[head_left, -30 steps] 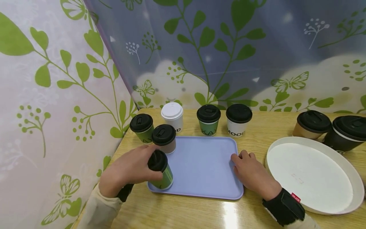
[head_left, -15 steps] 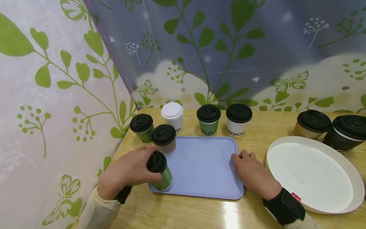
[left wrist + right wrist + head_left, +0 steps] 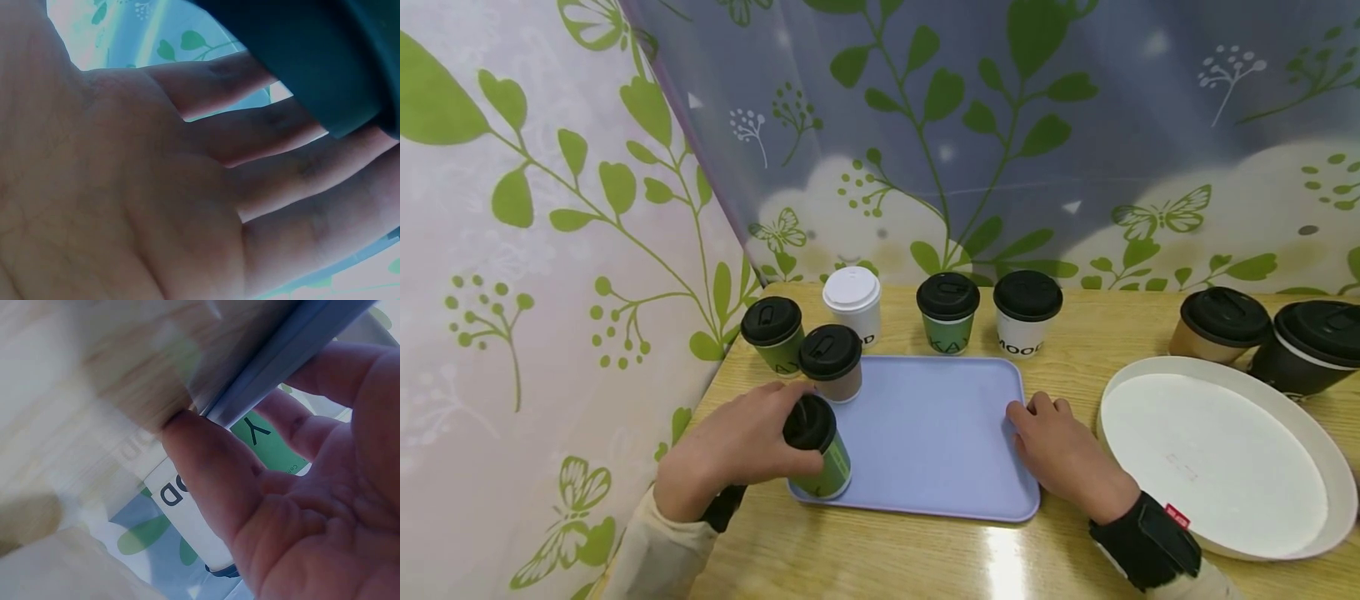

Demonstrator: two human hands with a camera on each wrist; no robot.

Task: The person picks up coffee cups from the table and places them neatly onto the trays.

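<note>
My left hand (image 3: 741, 437) grips a green paper cup (image 3: 835, 471) with a black lid, thumb on its near side and fingers round the far side. The cup stands upright at the front left corner of the lilac tray (image 3: 936, 433). In the left wrist view the fingers (image 3: 300, 181) reach toward the dark lid (image 3: 331, 69). My right hand (image 3: 1063, 454) holds the tray's right rim with curled fingers; the right wrist view shows the tray edge (image 3: 269, 369) between its digits. A brown cup (image 3: 835, 379) with a black lid stands at the tray's back left corner.
Behind the tray stand a green cup (image 3: 772, 337), a white-lidded cup (image 3: 852, 304), another green cup (image 3: 947, 325) and a white cup (image 3: 1022, 329). A round white tray (image 3: 1217, 467) lies right, with a tan cup (image 3: 1206, 342) and a black cup (image 3: 1292, 362) behind it.
My left hand and the green cup have shifted very slightly left and toward me. The right hand and the tray have stayed in place.
</note>
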